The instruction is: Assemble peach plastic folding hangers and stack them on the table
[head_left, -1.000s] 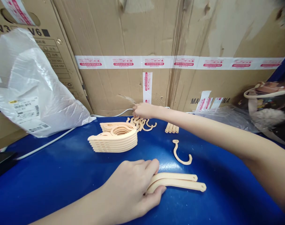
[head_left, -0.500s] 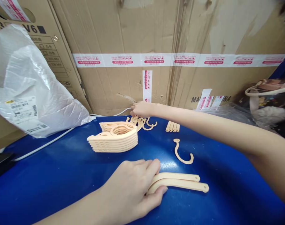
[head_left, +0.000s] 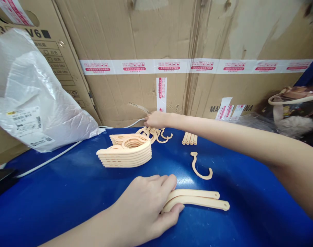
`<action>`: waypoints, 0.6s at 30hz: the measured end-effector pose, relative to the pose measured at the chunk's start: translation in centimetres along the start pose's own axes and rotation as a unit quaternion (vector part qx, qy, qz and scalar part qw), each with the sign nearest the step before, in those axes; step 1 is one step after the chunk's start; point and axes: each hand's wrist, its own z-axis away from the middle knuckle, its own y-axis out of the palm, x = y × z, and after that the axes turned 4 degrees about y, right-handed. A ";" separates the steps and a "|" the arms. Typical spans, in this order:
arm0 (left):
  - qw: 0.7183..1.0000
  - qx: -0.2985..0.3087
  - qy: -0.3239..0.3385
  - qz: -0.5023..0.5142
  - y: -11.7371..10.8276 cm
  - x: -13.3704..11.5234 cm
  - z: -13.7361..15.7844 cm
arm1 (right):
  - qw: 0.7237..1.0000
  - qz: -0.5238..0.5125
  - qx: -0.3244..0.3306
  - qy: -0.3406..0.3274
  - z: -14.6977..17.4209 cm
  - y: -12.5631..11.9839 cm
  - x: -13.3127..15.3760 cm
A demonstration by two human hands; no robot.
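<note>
My left hand [head_left: 151, 202] is closed around two cream plastic hanger arms [head_left: 197, 200], whose straight ends with holes point right. Their other ends are hidden in my palm. A single cream hanger hook [head_left: 201, 171] lies flat beyond them. At the back of the table, my right hand [head_left: 155, 119] reaches down at a pile of loose hanger hooks [head_left: 156, 136]. Its fingers are curled, and the fingertips are partly hidden, so what they pinch cannot be made out. Just in front of that pile sits a stack of folded cream hanger pieces [head_left: 125, 156].
Several cream strips [head_left: 189, 138] lie side by side under my right forearm. A silvery plastic bag [head_left: 40, 99] and a white cable [head_left: 50, 157] are at left, near a black object [head_left: 2, 181]. Cardboard boxes [head_left: 136, 92] wall off the back of the blue table [head_left: 81, 202].
My right hand has shifted very slightly over the hook pile, and a hook at the pile's left side has changed position. The left hand and its hanger arms stay put.
</note>
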 end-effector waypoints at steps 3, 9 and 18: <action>1.000 0.002 0.001 -0.001 0.0 0.0 0.0 | 1.000 -0.015 -0.017 0.012 0.2 0.4 -0.3; 1.000 0.004 0.000 0.001 -0.1 -0.1 0.2 | 0.991 -0.067 -0.092 0.076 2.5 0.4 -2.8; 1.000 0.017 -0.014 -0.003 -0.2 -0.4 0.3 | 0.954 -0.232 -0.121 0.146 12.9 1.8 -1.6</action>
